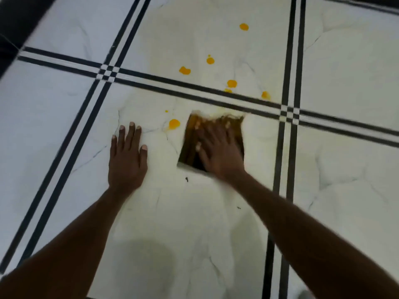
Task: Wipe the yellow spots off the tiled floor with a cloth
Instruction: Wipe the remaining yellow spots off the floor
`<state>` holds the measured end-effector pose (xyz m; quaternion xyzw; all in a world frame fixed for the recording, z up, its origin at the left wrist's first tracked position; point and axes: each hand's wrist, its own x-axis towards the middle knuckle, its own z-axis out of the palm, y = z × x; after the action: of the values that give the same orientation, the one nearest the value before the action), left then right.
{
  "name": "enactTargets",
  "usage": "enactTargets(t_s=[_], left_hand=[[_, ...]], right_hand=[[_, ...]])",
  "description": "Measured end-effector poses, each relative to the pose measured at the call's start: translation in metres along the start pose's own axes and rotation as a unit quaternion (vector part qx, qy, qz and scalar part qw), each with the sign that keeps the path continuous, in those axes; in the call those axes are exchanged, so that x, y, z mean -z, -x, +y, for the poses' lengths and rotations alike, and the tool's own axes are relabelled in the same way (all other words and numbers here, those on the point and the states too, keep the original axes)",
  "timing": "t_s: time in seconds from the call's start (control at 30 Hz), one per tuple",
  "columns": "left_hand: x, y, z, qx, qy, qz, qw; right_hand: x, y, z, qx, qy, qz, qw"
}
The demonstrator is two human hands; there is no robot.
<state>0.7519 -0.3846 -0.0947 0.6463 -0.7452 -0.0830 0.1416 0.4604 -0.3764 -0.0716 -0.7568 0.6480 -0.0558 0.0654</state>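
A brown folded cloth (191, 137) lies flat on the white tiled floor (194, 223), blurred by motion. My right hand (218, 149) presses on top of it with fingers spread. A pale yellow smear (218, 110) shows at the cloth's far edge. My left hand (128, 156) rests flat on the tile to the left, holding nothing. One yellow spot (174, 123) sits just left of the cloth. Several more yellow spots (231, 83) dot the tile beyond the black stripe, the farthest spot (244, 26) near the top.
Double black stripes (190, 87) cross the floor in a grid. A dark edge (19, 20) runs along the top left corner. Small dark specks (186, 179) lie on the tile near my right wrist.
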Motion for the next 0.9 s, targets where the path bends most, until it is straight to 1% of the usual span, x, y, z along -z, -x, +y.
enactTargets(t_s=[0.07, 0.1, 0.13, 0.17, 0.23, 0.3, 0.37, 0.43, 0.5, 0.57, 0.63, 0.7, 0.73, 0.8, 0.9], left_hand=[[0.004, -0.003, 0.001, 0.009, 0.008, -0.008, 1.0], [0.003, -0.002, 0.005, 0.011, 0.012, -0.006, 1.0], [0.003, -0.002, 0.005, 0.012, 0.011, -0.002, 1.0], [0.004, -0.004, 0.005, 0.01, 0.011, -0.002, 1.0], [0.003, -0.005, 0.005, 0.004, 0.01, -0.003, 1.0], [0.001, -0.002, 0.004, 0.006, 0.006, -0.006, 1.0], [-0.001, -0.003, 0.002, 0.007, 0.01, -0.009, 1.0], [-0.003, -0.003, 0.0, 0.007, 0.018, -0.006, 1.0], [-0.001, -0.003, -0.001, 0.011, 0.034, -0.003, 0.999], [0.002, -0.002, -0.002, 0.003, 0.043, -0.016, 0.999], [0.011, 0.002, -0.003, -0.012, 0.04, -0.027, 0.999], [0.015, 0.001, -0.005, -0.023, 0.053, -0.042, 0.997], [0.015, 0.002, -0.004, -0.023, 0.052, -0.041, 0.998], [0.011, 0.001, -0.003, -0.019, 0.042, -0.026, 0.999], [0.004, -0.001, -0.006, -0.015, 0.052, -0.014, 0.998]], right_hand=[[0.007, 0.053, -0.009, 0.071, -0.004, -0.048, 0.996], [0.01, 0.073, 0.005, 0.087, -0.006, -0.059, 0.994], [0.014, 0.077, 0.024, 0.086, -0.011, -0.065, 0.994], [0.015, 0.068, 0.044, 0.068, -0.012, -0.06, 0.996], [0.013, 0.017, 0.063, -0.001, 0.004, -0.019, 1.0], [0.004, -0.052, 0.046, -0.073, 0.005, 0.013, 0.997], [-0.006, -0.106, 0.003, -0.091, -0.002, 0.027, 0.995], [-0.015, -0.123, -0.05, -0.035, -0.01, 0.009, 0.999], [-0.016, -0.094, -0.086, 0.045, -0.007, -0.008, 0.999], [-0.015, -0.031, -0.087, 0.112, -0.008, -0.039, 0.993], [-0.005, 0.043, -0.064, 0.125, -0.012, -0.067, 0.99], [0.008, 0.096, -0.028, 0.1, -0.015, -0.088, 0.991], [0.014, 0.102, -0.008, 0.081, -0.017, -0.083, 0.993], [0.015, 0.076, 0.022, 0.033, -0.018, -0.062, 0.997], [0.005, -0.015, 0.035, -0.061, -0.006, -0.013, 0.998]])
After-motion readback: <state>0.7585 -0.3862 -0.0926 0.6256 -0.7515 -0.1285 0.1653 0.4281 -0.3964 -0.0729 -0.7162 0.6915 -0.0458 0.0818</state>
